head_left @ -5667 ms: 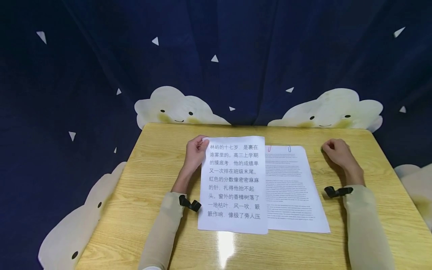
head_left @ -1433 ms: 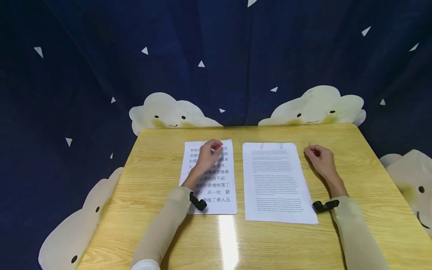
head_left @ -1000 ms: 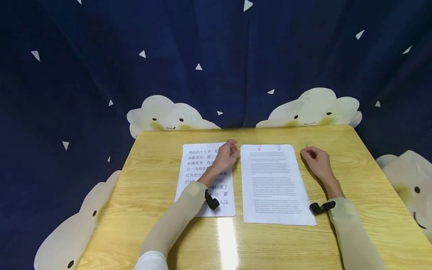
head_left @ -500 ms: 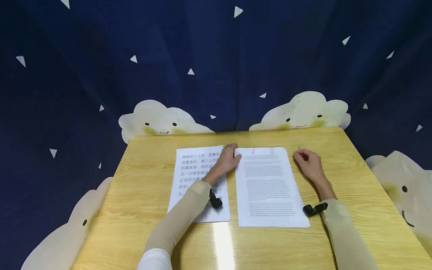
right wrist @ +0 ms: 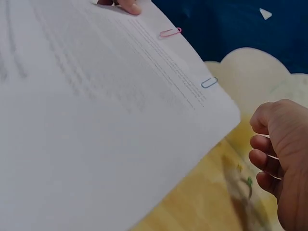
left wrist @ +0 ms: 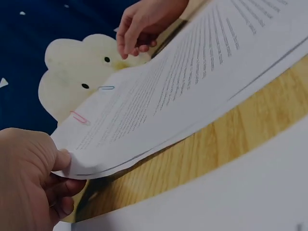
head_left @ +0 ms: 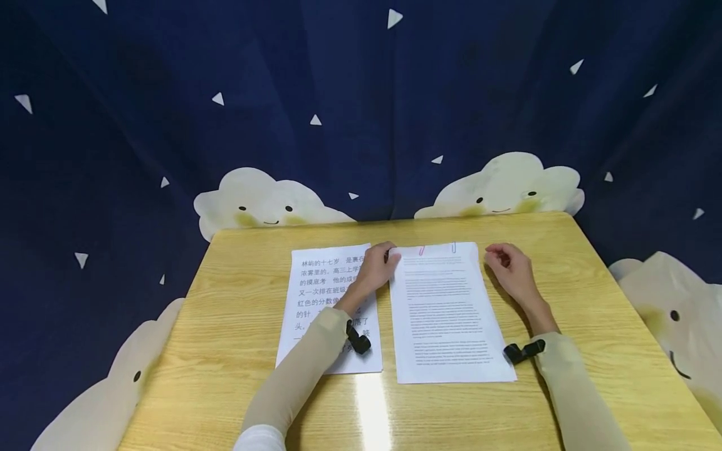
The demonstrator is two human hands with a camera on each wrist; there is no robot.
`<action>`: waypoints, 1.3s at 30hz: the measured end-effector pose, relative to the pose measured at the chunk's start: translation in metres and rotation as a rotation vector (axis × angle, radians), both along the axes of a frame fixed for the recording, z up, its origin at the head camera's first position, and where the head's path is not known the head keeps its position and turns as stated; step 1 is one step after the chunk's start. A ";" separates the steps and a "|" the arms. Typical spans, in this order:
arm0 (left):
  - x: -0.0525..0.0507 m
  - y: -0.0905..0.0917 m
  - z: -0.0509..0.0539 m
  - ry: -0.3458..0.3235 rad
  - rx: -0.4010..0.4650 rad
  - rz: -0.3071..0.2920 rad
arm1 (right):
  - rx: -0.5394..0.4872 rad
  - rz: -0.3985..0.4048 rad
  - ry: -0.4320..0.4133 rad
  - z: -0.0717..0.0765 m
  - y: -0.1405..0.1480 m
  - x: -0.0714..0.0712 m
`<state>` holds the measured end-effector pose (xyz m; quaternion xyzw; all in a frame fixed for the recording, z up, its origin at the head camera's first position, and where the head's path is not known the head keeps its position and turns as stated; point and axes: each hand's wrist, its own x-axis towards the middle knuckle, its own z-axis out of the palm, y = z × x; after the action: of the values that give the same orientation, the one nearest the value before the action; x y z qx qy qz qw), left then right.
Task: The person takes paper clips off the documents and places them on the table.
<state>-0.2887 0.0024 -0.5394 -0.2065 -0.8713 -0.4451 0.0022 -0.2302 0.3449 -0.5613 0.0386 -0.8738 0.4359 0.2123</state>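
Observation:
My left hand [head_left: 376, 268] pinches the top left corner of a sheaf of papers [head_left: 445, 313] printed with small text. In the left wrist view, the thumb [left wrist: 61, 160] lies on top and curled fingers are beneath; the corner is raised off the table. A pink paper clip [right wrist: 170, 32] and a blue paper clip [right wrist: 209, 83] sit on the sheaf's top edge. My right hand [head_left: 512, 269] hovers just beyond the top right corner, apart from it, fingers loosely curled with nothing visible in them. A green clip [right wrist: 250, 181] lies on the table under it.
A second pile of papers [head_left: 316, 313] with large Chinese characters lies left, partly under my left forearm. A small yellow thing [right wrist: 239, 167] is beside the green clip. The wooden table [head_left: 237, 313] ends at a dark blue curtain [head_left: 338, 62] with cloud shapes.
My left hand let go of the large-character pile, now lying on the left, and moved right to grip the sheaf's corner, raising its top edge. My right hand lifted slightly toward the sheaf.

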 end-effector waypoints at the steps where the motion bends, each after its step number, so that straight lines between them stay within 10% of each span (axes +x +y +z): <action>1: 0.001 0.000 0.001 -0.001 0.028 0.005 | -0.005 0.005 0.014 0.002 -0.001 0.000; 19: 0.026 -0.013 0.023 -0.073 0.507 0.046 | 0.044 0.137 0.061 0.076 -0.031 -0.007; 39: 0.041 -0.022 0.049 -0.174 0.675 -0.035 | 0.091 0.264 0.014 0.116 -0.055 0.002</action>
<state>-0.2480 -0.0197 -0.4906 -0.1705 -0.6683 -0.7240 -0.0117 -0.2279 0.2901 -0.4449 0.1659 -0.8785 0.4194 0.1573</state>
